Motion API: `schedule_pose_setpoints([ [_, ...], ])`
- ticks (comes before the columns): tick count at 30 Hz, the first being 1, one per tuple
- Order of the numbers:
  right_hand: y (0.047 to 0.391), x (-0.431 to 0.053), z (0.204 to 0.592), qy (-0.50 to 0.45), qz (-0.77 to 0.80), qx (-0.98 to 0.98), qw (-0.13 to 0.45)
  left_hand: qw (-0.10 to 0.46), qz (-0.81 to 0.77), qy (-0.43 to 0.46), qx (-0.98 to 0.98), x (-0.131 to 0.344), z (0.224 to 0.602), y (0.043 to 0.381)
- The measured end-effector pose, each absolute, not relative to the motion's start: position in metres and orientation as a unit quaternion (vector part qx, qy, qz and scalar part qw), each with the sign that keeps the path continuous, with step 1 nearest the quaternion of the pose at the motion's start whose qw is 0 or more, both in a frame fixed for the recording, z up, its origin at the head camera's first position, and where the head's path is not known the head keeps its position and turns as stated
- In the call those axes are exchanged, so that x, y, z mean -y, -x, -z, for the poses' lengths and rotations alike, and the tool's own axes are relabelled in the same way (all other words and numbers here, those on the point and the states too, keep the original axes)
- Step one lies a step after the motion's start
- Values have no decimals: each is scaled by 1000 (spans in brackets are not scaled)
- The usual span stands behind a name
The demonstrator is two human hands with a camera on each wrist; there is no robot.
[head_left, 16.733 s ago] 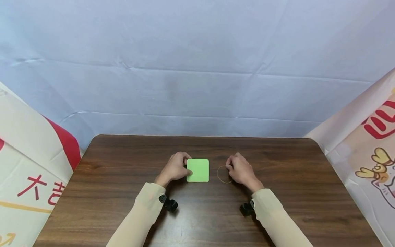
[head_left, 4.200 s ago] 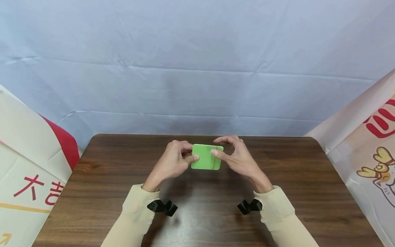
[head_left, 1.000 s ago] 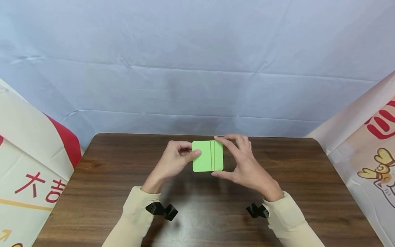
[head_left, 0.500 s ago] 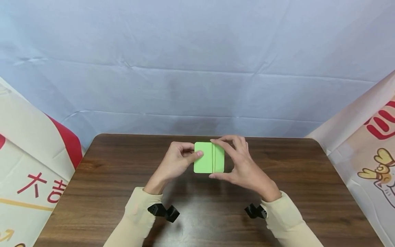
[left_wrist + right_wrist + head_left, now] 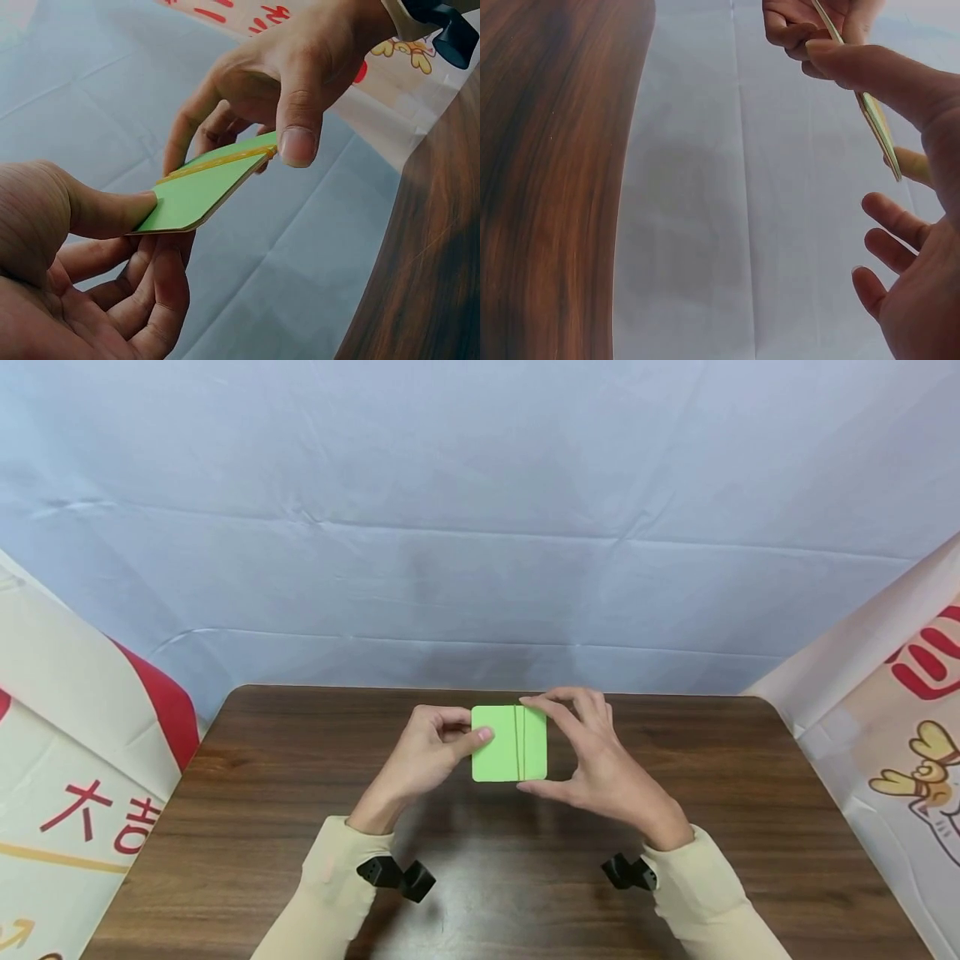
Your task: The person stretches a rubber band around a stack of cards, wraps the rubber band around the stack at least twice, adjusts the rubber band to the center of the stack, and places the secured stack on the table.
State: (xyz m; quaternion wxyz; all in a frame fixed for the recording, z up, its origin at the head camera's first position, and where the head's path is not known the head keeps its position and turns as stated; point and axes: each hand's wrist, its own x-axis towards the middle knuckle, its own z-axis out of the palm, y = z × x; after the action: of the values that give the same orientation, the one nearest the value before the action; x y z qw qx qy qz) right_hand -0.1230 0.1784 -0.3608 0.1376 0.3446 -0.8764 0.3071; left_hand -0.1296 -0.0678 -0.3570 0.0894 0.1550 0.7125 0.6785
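Note:
A green square card (image 5: 493, 763) with rounded corners is held up above the table. My left hand (image 5: 423, 752) pinches its left side, thumb on the face and fingers behind. A thin yellow rubber band (image 5: 523, 743) runs round the card, right of its middle, with two strands across the face. My right hand (image 5: 600, 764) spans the card, index fingertip at the top edge and thumb at the bottom edge, both at the band's ends. In the left wrist view the band (image 5: 217, 160) lies flat on the card (image 5: 196, 201). The right wrist view shows the card (image 5: 877, 124) edge-on.
Below the hands lies a dark brown wooden table (image 5: 262, 827). A pale cloth (image 5: 480, 568) hangs behind it, with printed banners (image 5: 75, 760) at both sides. Black wrist cameras (image 5: 397, 875) sit on both cuffs.
Long before, the band hung loose from my right hand beside the card. Later it went round the card. Just now my right fingertips shifted left, then slightly right, along the card's edges.

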Motion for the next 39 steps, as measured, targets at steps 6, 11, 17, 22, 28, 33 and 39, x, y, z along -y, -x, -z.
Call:
schedule_pose_setpoints([
  [6, 123, -173, 362, -355, -317, 869, 139, 88, -674, -164, -715, 66, 358, 130],
  [11, 123, -173, 362, -353, -318, 868, 141, 87, -670, -161, -719, 66, 356, 129],
  [17, 122, -179, 360, -345, -314, 874, 140, 87, -671, -154, -720, 67, 354, 129],
  [22, 123, -179, 359, -350, -311, 872, 142, 89, -672, -157, -718, 67, 355, 130],
  [28, 124, -176, 361, -355, -322, 866, 146, 88, -675, -165, -714, 64, 354, 129],
  [33, 123, -173, 363, -353, -335, 861, 148, 83, -673, -168, -716, 63, 354, 129],
  [39, 124, -170, 363, -358, -338, 855, 160, 83, -671, -171, -717, 62, 353, 129],
])
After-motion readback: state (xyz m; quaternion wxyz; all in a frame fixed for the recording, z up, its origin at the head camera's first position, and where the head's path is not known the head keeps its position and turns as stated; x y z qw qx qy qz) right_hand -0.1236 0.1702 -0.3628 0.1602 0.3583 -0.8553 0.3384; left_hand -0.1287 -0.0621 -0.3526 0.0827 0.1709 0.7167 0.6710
